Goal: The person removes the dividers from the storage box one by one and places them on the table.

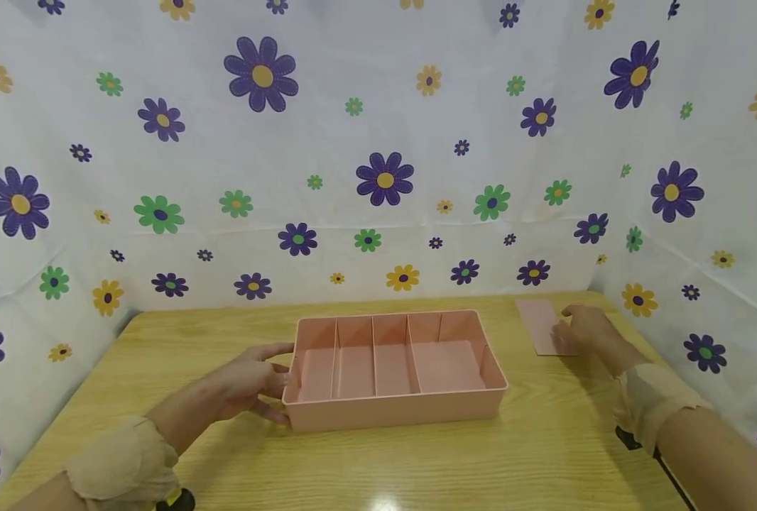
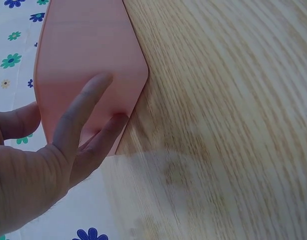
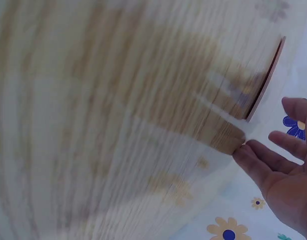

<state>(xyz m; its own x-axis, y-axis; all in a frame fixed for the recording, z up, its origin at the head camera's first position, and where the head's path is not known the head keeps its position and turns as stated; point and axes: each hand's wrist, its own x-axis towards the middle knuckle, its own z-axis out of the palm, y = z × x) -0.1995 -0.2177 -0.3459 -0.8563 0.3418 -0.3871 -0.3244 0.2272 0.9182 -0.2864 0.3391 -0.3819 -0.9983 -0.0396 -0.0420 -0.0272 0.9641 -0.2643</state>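
Observation:
A pink box (image 1: 396,410) with upright dividers making several compartments sits on the wooden table. My left hand (image 1: 247,383) is at its left end; in the left wrist view the fingers (image 2: 73,117) lie fairly straight against the box's outer end wall (image 2: 88,45). My right hand (image 1: 586,333) is over the right edge of a flat, thin pink panel (image 1: 538,323) near the table's back right. In the right wrist view the fingers (image 3: 253,160) are spread apart with nothing between them, fingertips down at the tabletop beside the panel (image 3: 267,82).
The wooden table (image 1: 385,461) ends at a white flowered cloth (image 1: 327,142) that hangs along the back and both sides. Pale cuffs (image 1: 126,461) cover both wrists.

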